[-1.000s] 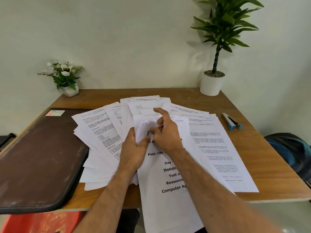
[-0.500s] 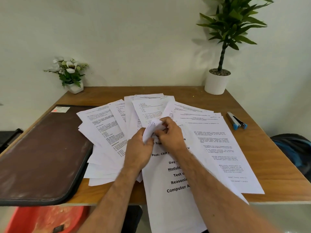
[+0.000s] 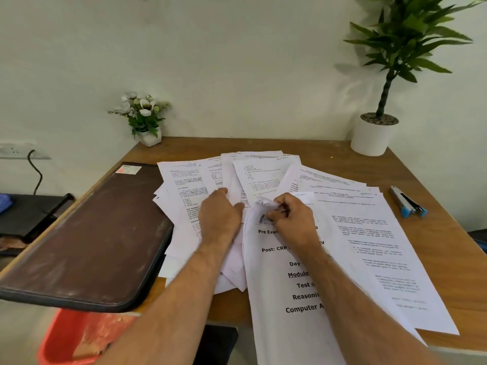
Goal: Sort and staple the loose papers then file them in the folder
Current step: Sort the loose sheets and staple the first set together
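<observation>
Several loose printed papers (image 3: 350,227) lie fanned across the wooden table (image 3: 432,233). A title sheet with bold print (image 3: 279,306) lies on top and hangs over the near edge. My right hand (image 3: 292,219) pinches the crumpled top end of that sheet. My left hand (image 3: 220,216) rests flat, fingers straight, on the papers to its left. A dark brown folder (image 3: 89,238) lies closed on the table's left side. A silver stapler with blue ends (image 3: 407,202) lies at the right, apart from both hands.
A white pot with a tall green plant (image 3: 374,133) stands at the back right corner. A small flower pot (image 3: 147,127) stands at the back left. A red bin (image 3: 79,338) sits below the table's near left edge. A wall socket with a cable (image 3: 18,151) is at the left.
My left hand has let go of the crumpled paper top and moved left onto the fanned sheets. My right hand still pinches the sheet. The camera view has shifted to the left.
</observation>
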{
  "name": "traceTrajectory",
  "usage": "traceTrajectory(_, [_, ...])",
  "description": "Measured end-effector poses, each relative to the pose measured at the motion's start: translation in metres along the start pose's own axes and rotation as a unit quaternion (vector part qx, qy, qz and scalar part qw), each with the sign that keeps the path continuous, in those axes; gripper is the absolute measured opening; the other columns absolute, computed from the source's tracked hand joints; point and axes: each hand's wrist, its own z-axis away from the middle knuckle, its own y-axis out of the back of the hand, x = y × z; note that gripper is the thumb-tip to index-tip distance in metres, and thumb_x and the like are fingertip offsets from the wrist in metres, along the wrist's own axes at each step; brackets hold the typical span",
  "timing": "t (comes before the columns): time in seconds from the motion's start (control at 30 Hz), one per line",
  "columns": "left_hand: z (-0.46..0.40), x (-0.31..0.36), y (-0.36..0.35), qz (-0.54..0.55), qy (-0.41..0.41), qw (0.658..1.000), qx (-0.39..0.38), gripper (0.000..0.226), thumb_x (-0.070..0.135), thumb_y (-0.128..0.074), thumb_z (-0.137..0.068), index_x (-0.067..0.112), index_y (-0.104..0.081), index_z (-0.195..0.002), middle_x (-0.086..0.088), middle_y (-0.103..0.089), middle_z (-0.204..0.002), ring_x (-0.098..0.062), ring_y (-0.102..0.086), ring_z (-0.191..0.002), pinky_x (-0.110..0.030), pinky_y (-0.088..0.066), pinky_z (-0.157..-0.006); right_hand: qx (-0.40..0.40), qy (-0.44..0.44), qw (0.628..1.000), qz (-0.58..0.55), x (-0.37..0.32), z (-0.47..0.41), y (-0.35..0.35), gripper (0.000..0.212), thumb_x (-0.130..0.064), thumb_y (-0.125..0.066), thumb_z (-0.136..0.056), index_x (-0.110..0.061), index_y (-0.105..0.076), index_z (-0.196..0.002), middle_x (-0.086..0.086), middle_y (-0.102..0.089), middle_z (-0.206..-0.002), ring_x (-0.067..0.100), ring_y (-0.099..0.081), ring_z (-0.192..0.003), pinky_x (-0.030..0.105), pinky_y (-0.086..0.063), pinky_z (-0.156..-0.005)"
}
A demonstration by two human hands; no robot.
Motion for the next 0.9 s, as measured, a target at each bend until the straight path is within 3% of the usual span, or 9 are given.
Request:
traceTrajectory(0.1, [0.01,-0.013,-0.013,-0.09,-0.046,0.995,-0.015,0.062,0.048,-0.061,-0.095,0.016,-0.048,-0.146,-0.011,-0.059,-0.139,-0.031,-0.049,-0.133,-0.044,-0.037,-0.113,0.008,0.0,1.0,0.005,0.003,0.003,-0.001,0.018,-0.007,-0.073,-0.082,-0.022,-0.062,-0.082,-0.003,-0.067,-0.08,0.003,-0.061,-0.071,0.014,-0.045,-0.064])
traceTrajectory(0.23, [0.012,-0.018,-0.016,-0.076,-0.11,0.991,-0.012,0.053,0.041,-0.051,-0.101,0.025,-0.041,-0.151,0.002,-0.06,-0.143,-0.017,-0.046,-0.14,-0.039,-0.011,-0.126,0.04,0.004,0.999,-0.012,-0.003,-0.004,0.0,0.018,-0.005,-0.071,-0.084,-0.021,-0.063,-0.088,-0.002,-0.066,-0.082,-0.003,-0.058,-0.07,0.004,-0.04,-0.059])
traceTrajectory(0.33, [0.011,-0.016,-0.013,-0.021,-0.122,0.992,-0.023,0.05,0.034,-0.062,-0.096,0.034,-0.047,-0.144,0.014,-0.069,-0.124,-0.013,-0.056,-0.125,-0.037,-0.023,-0.121,0.054,0.001,0.998,-0.019,-0.002,-0.004,-0.001,0.019,-0.005,-0.071,-0.083,-0.022,-0.063,-0.087,-0.002,-0.066,-0.081,0.002,-0.059,-0.069,0.006,-0.04,-0.059])
traceTrajectory(0.5, [0.012,-0.013,-0.014,0.003,-0.112,0.994,-0.012,0.052,0.008,-0.056,-0.09,0.029,-0.057,-0.138,0.018,-0.07,-0.105,-0.017,-0.055,-0.114,-0.04,-0.042,-0.107,0.042,-0.01,0.999,-0.027,-0.002,-0.004,0.004,0.018,-0.004,-0.071,-0.083,-0.02,-0.064,-0.087,0.0,-0.067,-0.081,0.008,-0.06,-0.071,0.007,-0.04,-0.058])
traceTrajectory(0.63, [0.005,-0.008,-0.011,0.02,-0.065,0.998,-0.014,0.031,0.021,-0.061,-0.09,0.031,-0.066,-0.119,0.021,-0.066,-0.08,-0.018,-0.062,-0.102,-0.044,-0.047,-0.098,0.028,-0.009,0.999,-0.013,-0.001,-0.003,0.002,0.019,-0.005,-0.072,-0.083,-0.021,-0.062,-0.083,-0.003,-0.065,-0.078,0.003,-0.058,-0.067,0.009,-0.042,-0.058])
traceTrajectory(0.7, [-0.001,-0.003,-0.001,0.012,-0.052,0.998,0.015,0.025,0.028,-0.067,-0.088,0.033,-0.068,-0.113,0.015,-0.071,-0.094,-0.019,-0.061,-0.104,-0.042,-0.047,-0.099,0.022,-0.007,1.0,-0.012,-0.002,-0.003,0.002,0.019,-0.004,-0.071,-0.083,-0.02,-0.062,-0.083,-0.002,-0.065,-0.078,0.008,-0.059,-0.07,0.01,-0.043,-0.058])
traceTrajectory(0.77, [-0.008,-0.001,0.008,-0.037,-0.039,0.997,0.059,0.033,0.035,-0.071,-0.088,0.033,-0.067,-0.12,0.004,-0.068,-0.12,-0.025,-0.053,-0.119,-0.04,-0.04,-0.105,0.02,-0.004,1.0,-0.019,-0.004,-0.005,0.003,0.018,-0.002,-0.071,-0.084,-0.018,-0.062,-0.083,0.0,-0.065,-0.078,0.008,-0.058,-0.068,0.01,-0.043,-0.057])
traceTrajectory(0.83, [-0.01,-0.007,0.011,-0.106,-0.011,0.993,0.052,0.055,0.048,-0.07,-0.088,0.027,-0.057,-0.137,-0.005,-0.054,-0.143,-0.029,-0.039,-0.137,-0.043,-0.024,-0.118,0.016,-0.003,1.0,-0.019,-0.005,-0.007,0.003,0.019,-0.002,-0.07,-0.084,-0.019,-0.062,-0.082,0.0,-0.064,-0.078,0.008,-0.058,-0.067,0.01,-0.043,-0.057])
traceTrajectory(0.9, [-0.006,-0.015,0.005,-0.159,0.007,0.987,0.028,0.075,0.061,-0.06,-0.091,0.021,-0.041,-0.151,-0.016,-0.029,-0.162,-0.034,-0.014,-0.153,-0.05,-0.002,-0.125,0.014,-0.003,1.0,-0.017,-0.005,-0.008,0.003,0.021,-0.003,-0.07,-0.084,-0.021,-0.061,-0.081,-0.001,-0.064,-0.077,0.008,-0.058,-0.067,0.01,-0.042,-0.057])
